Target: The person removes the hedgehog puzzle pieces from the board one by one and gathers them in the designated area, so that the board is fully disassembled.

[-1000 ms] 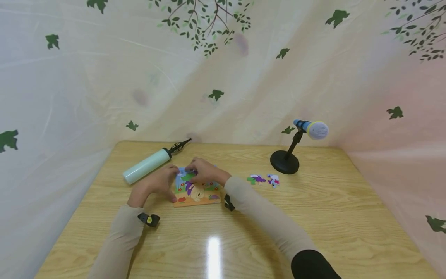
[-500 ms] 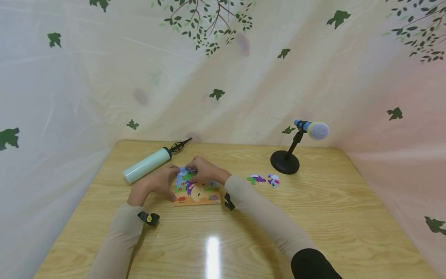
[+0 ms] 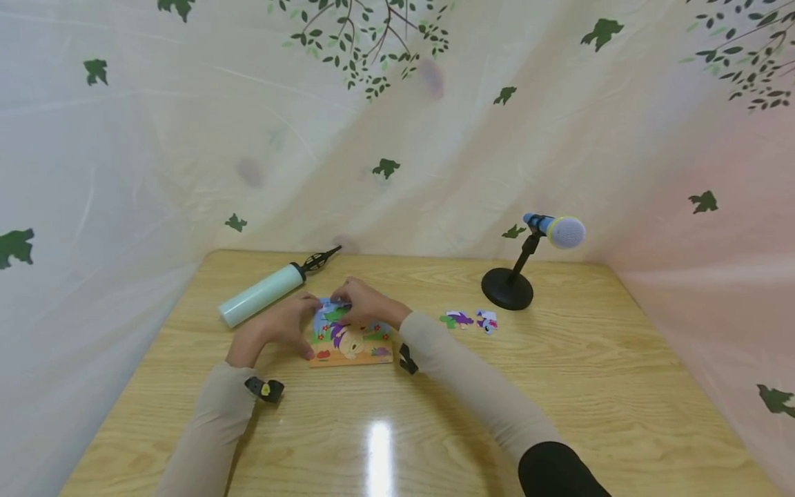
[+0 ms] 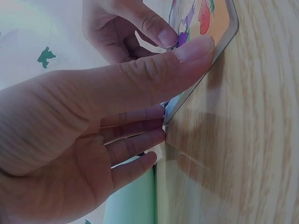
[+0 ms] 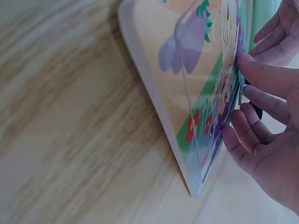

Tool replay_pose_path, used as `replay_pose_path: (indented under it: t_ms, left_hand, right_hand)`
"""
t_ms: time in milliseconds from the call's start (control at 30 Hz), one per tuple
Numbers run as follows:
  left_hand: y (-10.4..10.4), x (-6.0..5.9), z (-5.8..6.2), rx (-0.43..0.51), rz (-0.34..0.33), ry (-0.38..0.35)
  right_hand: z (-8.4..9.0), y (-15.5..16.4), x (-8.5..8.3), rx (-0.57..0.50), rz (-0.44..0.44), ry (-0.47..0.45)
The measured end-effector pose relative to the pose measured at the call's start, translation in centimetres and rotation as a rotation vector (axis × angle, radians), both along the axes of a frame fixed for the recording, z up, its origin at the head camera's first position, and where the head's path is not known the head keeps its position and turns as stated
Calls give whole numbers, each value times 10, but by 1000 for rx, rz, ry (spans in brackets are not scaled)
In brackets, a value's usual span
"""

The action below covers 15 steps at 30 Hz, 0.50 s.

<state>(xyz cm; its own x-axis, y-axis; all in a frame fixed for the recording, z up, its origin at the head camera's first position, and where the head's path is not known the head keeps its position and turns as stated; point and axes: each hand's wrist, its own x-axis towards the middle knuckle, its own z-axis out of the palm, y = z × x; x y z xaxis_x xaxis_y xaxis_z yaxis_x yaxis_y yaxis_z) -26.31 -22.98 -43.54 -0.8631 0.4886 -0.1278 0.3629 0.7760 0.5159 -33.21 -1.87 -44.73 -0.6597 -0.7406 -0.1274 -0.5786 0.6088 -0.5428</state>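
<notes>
The puzzle board (image 3: 351, 339) lies flat on the table (image 3: 559, 386), and both hands are set against it. The board's left edge is braced by the left hand (image 3: 281, 326): the thumb is laid along the edge and onto the picture, while the straight fingers (image 4: 135, 144) are pressed against the board's far corner, so nothing is clamped. At the board's far edge the right hand (image 3: 366, 306) is held with its fingers curled over a piece (image 3: 335, 312); its fingertips (image 5: 247, 63) are pressed on the printed surface, but whether the piece is pinched or only pushed down cannot be told.

Just right of the board, loose pieces (image 3: 468, 319) are scattered on the table. Further right of the board a microphone (image 3: 555, 230) is held on its stand. Behind and left of the board a pale green bottle (image 3: 262, 295) is laid on its side, close to the left hand.

As a judgement: the piece could be jammed askew if it is pressed before it is lined up with its recess. The board could be slid toward the bottle if the left hand's bracing is eased.
</notes>
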Motion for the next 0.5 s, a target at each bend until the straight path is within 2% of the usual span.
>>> replay_pose_path:
  t_ms: [300,500]
  left_hand:
    - [1,1,3,-11,-8,-4]
    - [1,1,2,-8,-10,-15]
  right_hand:
    - [5,0,2,19,-15,-4]
    - [4,-1,2,40,-5,27]
